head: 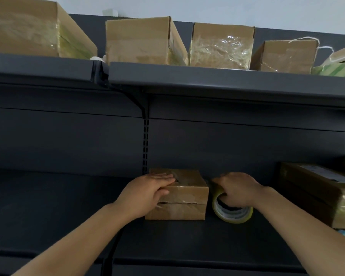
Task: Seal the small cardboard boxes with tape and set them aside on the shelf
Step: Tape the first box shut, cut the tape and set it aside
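Observation:
A small brown cardboard box (187,193) sits on the dark lower shelf (167,240), with clear tape across its top and front. My left hand (149,191) lies on the box's left side, fingers flat on the top and thumb on the front face. Just right of the box stands a roll of yellowish clear tape (232,213). My right hand (237,189) grips the roll from above, fingers curled into its core. A short stretch of tape seems to run from the roll toward the box's right side.
A larger taped box (315,192) sits at the right end of the lower shelf. On the upper shelf (207,76) stand several taped cardboard boxes (143,40). The dark back panel (68,140) closes the rear.

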Demonstrator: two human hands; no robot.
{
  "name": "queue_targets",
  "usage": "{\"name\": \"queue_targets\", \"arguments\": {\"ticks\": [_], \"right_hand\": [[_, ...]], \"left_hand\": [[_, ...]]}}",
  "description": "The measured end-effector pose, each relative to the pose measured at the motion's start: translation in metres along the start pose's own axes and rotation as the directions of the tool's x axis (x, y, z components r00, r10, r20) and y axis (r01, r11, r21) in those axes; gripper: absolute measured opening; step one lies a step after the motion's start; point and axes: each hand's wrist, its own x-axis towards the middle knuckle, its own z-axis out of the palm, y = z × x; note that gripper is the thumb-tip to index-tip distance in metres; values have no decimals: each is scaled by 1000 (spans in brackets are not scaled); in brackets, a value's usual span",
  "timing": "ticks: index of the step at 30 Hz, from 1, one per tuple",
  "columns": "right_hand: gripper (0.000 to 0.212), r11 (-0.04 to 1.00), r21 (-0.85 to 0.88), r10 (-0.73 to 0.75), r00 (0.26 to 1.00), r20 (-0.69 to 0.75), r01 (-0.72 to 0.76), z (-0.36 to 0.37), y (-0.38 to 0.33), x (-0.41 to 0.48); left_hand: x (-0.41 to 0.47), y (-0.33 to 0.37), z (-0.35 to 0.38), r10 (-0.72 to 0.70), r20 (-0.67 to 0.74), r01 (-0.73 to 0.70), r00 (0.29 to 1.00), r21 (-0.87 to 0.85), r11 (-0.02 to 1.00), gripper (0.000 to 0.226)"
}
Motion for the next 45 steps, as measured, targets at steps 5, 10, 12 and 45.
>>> {"name": "queue_targets", "arguments": {"ticks": [5,10,12,45], "right_hand": [[99,955,291,-101,987,122,62,-23,-19,-11],[76,914,345,-180,975,-129,214,-14,-76,-4],[70,921,312,-160,957,-240,233,-1,-87,-2],[85,895,413,0,927,-376,168,15,-29,-19]], "left_hand": [[-1,2,0,22,-22,-21,1000,40,999,44],[-1,12,3,120,-41,-112,992,151,982,46],[-2,8,6,137,-47,-128,989,157,979,44],[9,29,-14,-109,-24,106,994,506,856,75]]}}
